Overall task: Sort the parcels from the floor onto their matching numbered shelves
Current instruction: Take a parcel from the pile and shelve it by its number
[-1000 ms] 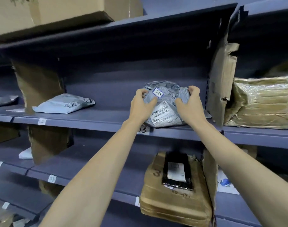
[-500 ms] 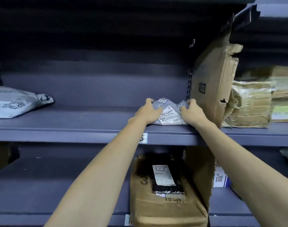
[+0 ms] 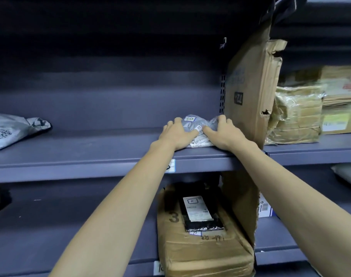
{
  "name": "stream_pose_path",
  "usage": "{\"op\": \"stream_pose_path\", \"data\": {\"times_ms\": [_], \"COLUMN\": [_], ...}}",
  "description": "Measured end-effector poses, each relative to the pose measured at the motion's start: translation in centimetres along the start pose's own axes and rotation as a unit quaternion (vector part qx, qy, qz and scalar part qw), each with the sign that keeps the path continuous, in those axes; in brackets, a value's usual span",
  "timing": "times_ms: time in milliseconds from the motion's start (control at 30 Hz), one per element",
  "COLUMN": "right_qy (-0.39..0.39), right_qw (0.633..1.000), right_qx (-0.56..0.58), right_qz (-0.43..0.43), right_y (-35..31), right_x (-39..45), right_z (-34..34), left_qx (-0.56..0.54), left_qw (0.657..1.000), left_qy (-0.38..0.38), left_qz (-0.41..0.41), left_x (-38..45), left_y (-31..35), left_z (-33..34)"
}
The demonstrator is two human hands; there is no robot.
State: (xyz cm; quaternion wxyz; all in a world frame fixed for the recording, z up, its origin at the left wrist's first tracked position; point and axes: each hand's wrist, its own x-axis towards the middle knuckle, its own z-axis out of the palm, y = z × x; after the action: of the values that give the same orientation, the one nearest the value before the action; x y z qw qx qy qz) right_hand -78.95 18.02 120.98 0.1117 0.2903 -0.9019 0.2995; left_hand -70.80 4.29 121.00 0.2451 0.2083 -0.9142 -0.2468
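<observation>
I see the grey parcel [image 3: 196, 126] lying on the middle shelf [image 3: 90, 156], close to its front edge and just left of the upright cardboard divider [image 3: 250, 92]. My left hand [image 3: 177, 134] rests on the left part of the parcel, and my right hand [image 3: 224, 132] rests on the right part; the fingers [image 3: 222, 119] of both are bent a little over the plastic and press it down onto the shelf. A small white sticker [image 3: 190, 118] with a handwritten number sits on top of the parcel, and a barcode label [image 3: 200, 137] shows between the two hands. Far to the left on the same shelf lies another grey bag [image 3: 13, 130]. On the shelf below stands a brown box [image 3: 206, 248] with a black packet [image 3: 200, 210] on top.
</observation>
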Motion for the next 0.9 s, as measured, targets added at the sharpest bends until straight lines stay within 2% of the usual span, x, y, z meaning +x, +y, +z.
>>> {"op": "stream_pose_path", "data": {"times_ms": [233, 367, 467, 667, 833, 900], "right_qy": [-0.035, -0.006, 0.007, 0.076, 0.129, 0.129], "right_qw": [0.998, 0.996, 0.999, 0.993, 0.981, 0.984], "right_qx": [-0.034, -0.083, -0.041, 0.069, 0.105, 0.1], "right_qz": [0.03, 0.01, -0.011, -0.058, -0.094, -0.076], "right_y": [0.3, -0.1, -0.1, 2.3, 7.6, 11.1], "right_x": [0.3, -0.7, -1.8, -6.3, -11.8, -14.3], "right_z": [-0.1, -0.9, -1.9, -5.2, -8.2, -9.4], "left_qx": [0.086, 0.164, 0.123, 0.056, -0.017, -0.068], "left_qw": [0.996, 0.981, 0.978, 0.988, 0.975, 0.965], "left_qy": [-0.005, 0.089, 0.134, 0.089, 0.125, 0.143], "left_qz": [-0.008, 0.054, 0.101, 0.117, 0.185, 0.207], "left_x": [-0.2, -1.4, -2.5, -5.1, -9.4, -11.6], "left_y": [0.2, 1.3, 2.2, 5.5, 10.8, 13.0], "left_z": [0.0, -0.6, -0.6, 1.6, 4.5, 6.4]}}
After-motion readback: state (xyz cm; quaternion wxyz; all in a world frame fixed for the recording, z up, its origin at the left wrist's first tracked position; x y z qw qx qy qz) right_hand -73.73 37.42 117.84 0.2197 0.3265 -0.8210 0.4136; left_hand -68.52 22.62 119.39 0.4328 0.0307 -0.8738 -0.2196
